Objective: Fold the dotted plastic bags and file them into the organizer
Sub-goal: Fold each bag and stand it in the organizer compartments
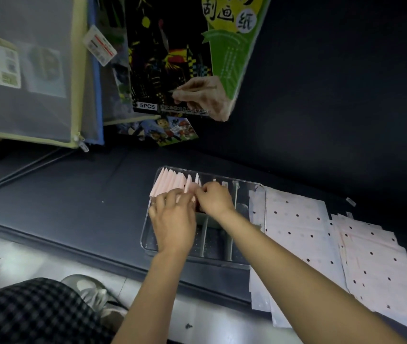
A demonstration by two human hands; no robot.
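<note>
From the head camera, both hands are working over a clear plastic organizer (259, 192) that is sitting on a dark mat (73, 194). A row of folded pink bags (170, 184) is standing upright at the organizer's far left end, fanned like files. The left hand (172, 219) is lying palm-down over the near edge of that row, its fingers curling loosely against the folded pieces; whether it is gripping one I cannot tell. The right hand (214, 198) is reaching in from the right, fingertips narrowing into a pinch on the folded bag at the right end of the row. Flat dotted plastic bags (321, 244) are lying in overlapping stacks just beside the organizer on its right. Hanging mesh pouches (23, 70) and a scratch-paper pack (172, 58) are showing above
</note>
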